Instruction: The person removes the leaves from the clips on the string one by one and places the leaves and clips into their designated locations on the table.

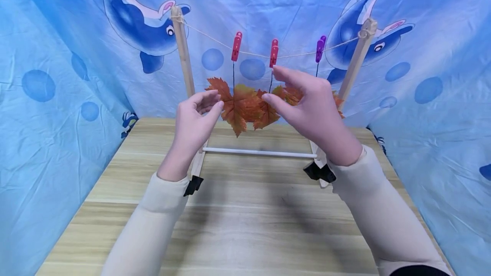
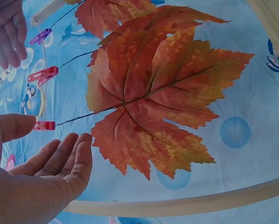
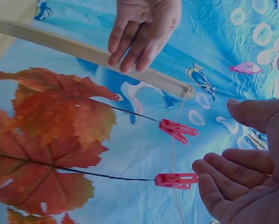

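Note:
Three autumn-coloured artificial leaves hang by dark stems from a string [image 1: 209, 37]. A red clothespin [image 1: 236, 47] clips the left leaf [image 1: 239, 107], and another red clothespin [image 1: 274, 53] clips the middle leaf [image 1: 265, 116]. At the right, a purple clothespin [image 1: 321, 49] bears the third leaf [image 1: 293, 93], partly hidden behind my right hand [image 1: 312, 107]. That hand holds nothing; its fingers are loosely bent, thumb apart, fingertips near the middle clothespin. My left hand [image 1: 193, 125], likewise holding nothing, is beside the left leaf with fingers relaxed; its palm [image 2: 46, 186] shows in the left wrist view.
The string runs between two wooden posts, left [image 1: 183, 50] and right [image 1: 356, 65]. A white rod [image 1: 258, 152] joins them low down, above the wood-grain table [image 1: 245, 229]. Behind hangs a blue cloth [image 1: 253, 7] printed with dolphins.

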The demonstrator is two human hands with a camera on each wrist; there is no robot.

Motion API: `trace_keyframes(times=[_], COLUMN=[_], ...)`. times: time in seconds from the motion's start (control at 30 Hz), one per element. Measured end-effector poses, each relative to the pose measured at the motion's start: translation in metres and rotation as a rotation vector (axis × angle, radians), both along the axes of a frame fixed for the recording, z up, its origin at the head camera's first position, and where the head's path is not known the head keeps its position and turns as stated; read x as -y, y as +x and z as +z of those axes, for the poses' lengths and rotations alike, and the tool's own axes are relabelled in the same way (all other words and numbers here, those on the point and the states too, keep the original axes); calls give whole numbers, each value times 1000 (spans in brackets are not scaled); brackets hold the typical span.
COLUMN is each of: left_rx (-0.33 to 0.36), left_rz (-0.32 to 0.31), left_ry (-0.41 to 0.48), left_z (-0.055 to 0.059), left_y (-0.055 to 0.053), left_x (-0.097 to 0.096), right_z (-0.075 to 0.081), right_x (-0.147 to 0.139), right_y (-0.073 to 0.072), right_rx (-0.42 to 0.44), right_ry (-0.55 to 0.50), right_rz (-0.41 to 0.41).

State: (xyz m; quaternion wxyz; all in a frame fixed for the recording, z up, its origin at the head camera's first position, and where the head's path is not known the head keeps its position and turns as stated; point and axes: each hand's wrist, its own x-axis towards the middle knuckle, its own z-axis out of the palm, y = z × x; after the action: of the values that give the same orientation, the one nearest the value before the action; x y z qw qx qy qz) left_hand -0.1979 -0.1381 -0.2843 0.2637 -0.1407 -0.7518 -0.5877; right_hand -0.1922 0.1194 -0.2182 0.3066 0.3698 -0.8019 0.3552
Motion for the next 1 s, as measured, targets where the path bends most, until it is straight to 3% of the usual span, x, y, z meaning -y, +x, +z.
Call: trace_keyframes(times=[0.3, 0.57, 1.0], left_rx=[-9, -8, -19], left_rz=[29, 49, 77], left_ry=[-42, -69, -136], left_z=[16, 31, 39], left_y=[-17, -29, -48], left_x=[-2, -8, -13], right_z=[35, 65, 95], right_x=[14, 25, 44], right_y=[-12, -25, -59], right_rx=[79, 152, 326], right_ry=[7, 76, 217], right_rz=[-16, -63, -93])
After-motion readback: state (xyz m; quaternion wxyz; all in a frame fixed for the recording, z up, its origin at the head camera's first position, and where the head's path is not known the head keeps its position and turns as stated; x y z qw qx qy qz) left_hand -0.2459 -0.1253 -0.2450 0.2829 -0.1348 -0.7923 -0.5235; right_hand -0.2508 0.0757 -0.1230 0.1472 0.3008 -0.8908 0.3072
